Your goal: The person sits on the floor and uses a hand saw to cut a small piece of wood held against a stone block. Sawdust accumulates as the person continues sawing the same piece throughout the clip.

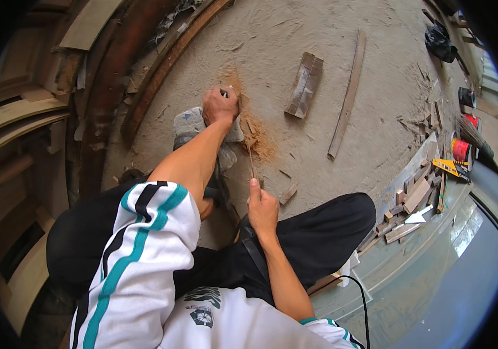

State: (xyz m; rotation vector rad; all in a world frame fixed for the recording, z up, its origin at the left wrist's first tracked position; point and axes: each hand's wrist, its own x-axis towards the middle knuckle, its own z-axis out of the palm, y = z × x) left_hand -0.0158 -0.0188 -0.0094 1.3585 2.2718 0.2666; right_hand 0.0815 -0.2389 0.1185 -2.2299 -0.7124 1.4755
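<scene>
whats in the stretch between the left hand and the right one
In the head view, a thin tool extends from the right hand toward the left hand, with orange-brown sawdust beside it.

Soft even light, bent edges, black rim, glare on glossy panel (397, 263)

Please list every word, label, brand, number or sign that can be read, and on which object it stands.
White fabric shirt with green and black stripes: dark lettering above a dark emblem, not copied here.
Yellow-and-black flat piece: small dark marks, too small to read.
Red cylindrical container: small pale marks, too small to read.
</scene>
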